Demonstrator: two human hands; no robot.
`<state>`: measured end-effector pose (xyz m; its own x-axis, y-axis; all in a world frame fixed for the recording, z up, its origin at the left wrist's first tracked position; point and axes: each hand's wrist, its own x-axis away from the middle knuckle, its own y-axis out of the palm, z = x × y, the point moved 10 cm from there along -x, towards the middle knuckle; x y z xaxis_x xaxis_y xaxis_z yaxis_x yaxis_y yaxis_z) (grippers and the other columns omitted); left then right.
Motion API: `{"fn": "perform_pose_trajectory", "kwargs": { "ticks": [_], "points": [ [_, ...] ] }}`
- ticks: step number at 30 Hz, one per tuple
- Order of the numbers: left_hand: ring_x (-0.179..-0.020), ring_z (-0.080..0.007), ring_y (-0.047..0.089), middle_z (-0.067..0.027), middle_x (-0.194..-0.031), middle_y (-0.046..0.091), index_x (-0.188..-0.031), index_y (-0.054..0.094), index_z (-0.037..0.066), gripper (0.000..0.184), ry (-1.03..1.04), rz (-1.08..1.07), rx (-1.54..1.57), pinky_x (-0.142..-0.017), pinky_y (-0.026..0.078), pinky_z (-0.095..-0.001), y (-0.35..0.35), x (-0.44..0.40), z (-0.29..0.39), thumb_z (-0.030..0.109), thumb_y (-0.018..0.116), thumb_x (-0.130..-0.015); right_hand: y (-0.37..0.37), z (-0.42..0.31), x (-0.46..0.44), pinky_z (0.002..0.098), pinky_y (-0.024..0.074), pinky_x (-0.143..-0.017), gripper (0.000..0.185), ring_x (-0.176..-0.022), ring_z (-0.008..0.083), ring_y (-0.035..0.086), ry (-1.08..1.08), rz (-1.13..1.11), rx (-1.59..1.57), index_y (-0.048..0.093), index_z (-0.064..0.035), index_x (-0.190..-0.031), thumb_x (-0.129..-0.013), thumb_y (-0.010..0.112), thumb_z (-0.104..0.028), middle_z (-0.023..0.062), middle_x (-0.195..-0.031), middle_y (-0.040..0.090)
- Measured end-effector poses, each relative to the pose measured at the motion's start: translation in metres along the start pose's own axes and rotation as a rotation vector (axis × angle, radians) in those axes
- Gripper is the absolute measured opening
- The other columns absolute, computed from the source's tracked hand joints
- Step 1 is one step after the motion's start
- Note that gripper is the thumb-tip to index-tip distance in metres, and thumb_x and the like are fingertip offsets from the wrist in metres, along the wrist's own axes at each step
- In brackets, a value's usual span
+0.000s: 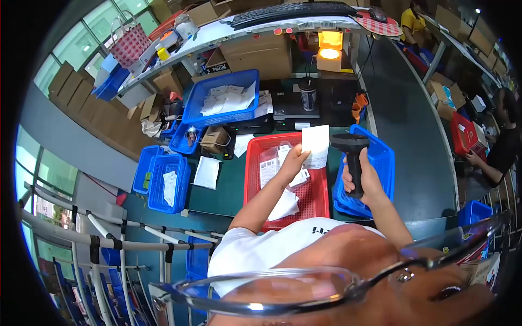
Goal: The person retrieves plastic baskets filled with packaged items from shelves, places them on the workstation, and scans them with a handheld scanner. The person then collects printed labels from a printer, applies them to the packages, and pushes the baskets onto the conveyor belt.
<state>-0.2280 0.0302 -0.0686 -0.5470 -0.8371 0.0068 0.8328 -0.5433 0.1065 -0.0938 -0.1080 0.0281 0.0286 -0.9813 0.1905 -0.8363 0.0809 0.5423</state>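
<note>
My left hand is closed on the lower left edge of a white paper slip, held upright above the red basket. My right hand is wrapped round the handle of a black barcode scanner. The scanner's head points left, towards the slip, with a gap between them. White packets and printed papers lie in the red basket below my left hand. Behind the scanner stands a blue basket, partly covered by my right hand.
A large blue basket of white packets stands at the back left. Smaller blue baskets sit at the left edge. A tumbler stands on a black machine. Overhead runs a shelf. At right, another person handles a red basket.
</note>
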Motion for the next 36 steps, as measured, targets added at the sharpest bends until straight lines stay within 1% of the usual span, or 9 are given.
{"fn": "perform_pose_trajectory", "kwargs": {
  "ticks": [8, 11, 13, 16, 20, 23, 26, 30, 36],
  "points": [
    [-0.103, -0.0136, 0.060, -0.0076, -0.114, 0.064, -0.127, 0.052, 0.000, 0.031, 0.043, -0.057, 0.047, -0.090, 0.047, -0.0280, 0.001, -0.014, 0.000, 0.012, 0.050, -0.098, -0.003, 0.001, -0.003, 0.0243, 0.0387, -0.043, 0.057, -0.044, 0.0106, 0.044, -0.014, 0.040, -0.030, 0.049, -0.0072, -0.099, -0.095, 0.035, -0.062, 0.0019, -0.060, 0.046],
    [-0.100, -0.0143, 0.061, -0.0077, -0.113, 0.064, -0.124, 0.054, -0.001, 0.031, 0.068, 0.130, -0.015, -0.089, 0.048, -0.0295, -0.045, -0.037, 0.001, 0.013, 0.053, -0.097, -0.022, 0.009, 0.000, 0.0265, 0.0436, -0.048, 0.047, -0.048, 0.0129, 0.049, -0.010, 0.061, 0.032, 0.047, -0.0054, -0.103, -0.094, 0.051, -0.052, 0.0034, -0.064, 0.051],
    [-0.100, -0.0203, 0.063, -0.0107, -0.113, 0.063, -0.124, 0.052, -0.002, 0.030, 0.151, 0.293, 0.167, -0.087, 0.051, -0.0335, -0.117, -0.079, 0.003, 0.009, 0.049, -0.096, -0.052, -0.009, 0.014, 0.0361, 0.0512, -0.060, 0.049, -0.064, 0.0244, 0.063, -0.298, 0.258, 0.944, 0.046, -0.0020, -0.107, -0.081, 0.076, -0.032, 0.0111, -0.077, 0.062],
    [-0.106, -0.0296, 0.062, -0.0151, -0.121, 0.057, -0.128, 0.045, 0.001, 0.032, 0.178, 0.540, 0.533, -0.087, 0.053, -0.0422, -0.220, -0.115, 0.034, 0.006, 0.044, -0.097, -0.122, 0.032, 0.029, 0.0441, 0.0515, -0.074, 0.062, -0.085, 0.0361, 0.066, -0.097, 0.472, 1.481, 0.046, 0.0009, -0.111, -0.066, 0.085, -0.017, 0.0198, -0.091, 0.067],
    [-0.094, -0.0312, 0.066, -0.0159, -0.114, 0.060, -0.122, 0.047, 0.003, 0.027, 0.195, 0.822, 0.630, -0.068, 0.058, -0.0420, -0.375, -0.172, -0.007, 0.011, 0.048, -0.097, -0.169, 0.089, 0.045, 0.0438, 0.0505, -0.078, 0.067, -0.090, 0.0427, 0.064, -0.081, 0.494, 1.296, 0.048, 0.0045, -0.106, -0.063, 0.087, -0.029, 0.0259, -0.094, 0.066],
    [-0.094, -0.0311, 0.066, -0.0165, -0.114, 0.059, -0.124, 0.045, 0.001, 0.030, 0.198, 0.936, 0.746, -0.067, 0.058, -0.0428, -0.420, -0.174, -0.032, 0.011, 0.050, -0.096, -0.179, 0.104, 0.055, 0.0428, 0.0507, -0.079, 0.069, -0.090, 0.0416, 0.065, -0.044, 0.538, 0.895, 0.047, 0.0039, -0.107, -0.064, 0.087, -0.032, 0.0256, -0.095, 0.066],
    [-0.099, -0.0320, 0.064, -0.0181, -0.116, 0.058, -0.124, 0.046, -0.002, 0.031, 0.223, 1.001, 0.758, -0.077, 0.058, -0.0432, -0.432, -0.166, -0.035, 0.011, 0.049, -0.096, -0.152, 0.095, 0.066, 0.0460, 0.0505, -0.077, 0.068, -0.084, 0.0406, 0.066, -0.041, 0.476, 1.472, 0.048, 0.0013, -0.108, -0.067, 0.084, -0.038, 0.0238, -0.089, 0.067],
    [-0.114, -0.0340, 0.056, -0.0205, -0.120, 0.056, -0.119, 0.048, -0.009, 0.032, 0.357, 0.824, 0.919, -0.097, 0.049, -0.0476, -0.435, -0.169, -0.027, 0.016, 0.046, -0.098, -0.121, 0.075, 0.073, 0.0471, 0.0488, -0.074, 0.067, -0.086, 0.0409, 0.064, 0.004, 0.488, 1.565, 0.048, -0.0014, -0.111, -0.068, 0.082, -0.042, 0.0236, -0.088, 0.066],
    [-0.114, -0.0309, 0.054, -0.0172, -0.114, 0.057, -0.116, 0.051, -0.008, 0.029, 0.294, 0.658, 0.869, -0.099, 0.049, -0.0425, -0.409, -0.156, -0.022, 0.015, 0.048, -0.098, -0.127, 0.101, 0.060, 0.0460, 0.0474, -0.076, 0.065, -0.081, 0.0399, 0.064, -0.010, 0.274, 1.751, 0.049, -0.0027, -0.112, -0.069, 0.081, -0.040, 0.0214, -0.088, 0.067]
  ]
}}
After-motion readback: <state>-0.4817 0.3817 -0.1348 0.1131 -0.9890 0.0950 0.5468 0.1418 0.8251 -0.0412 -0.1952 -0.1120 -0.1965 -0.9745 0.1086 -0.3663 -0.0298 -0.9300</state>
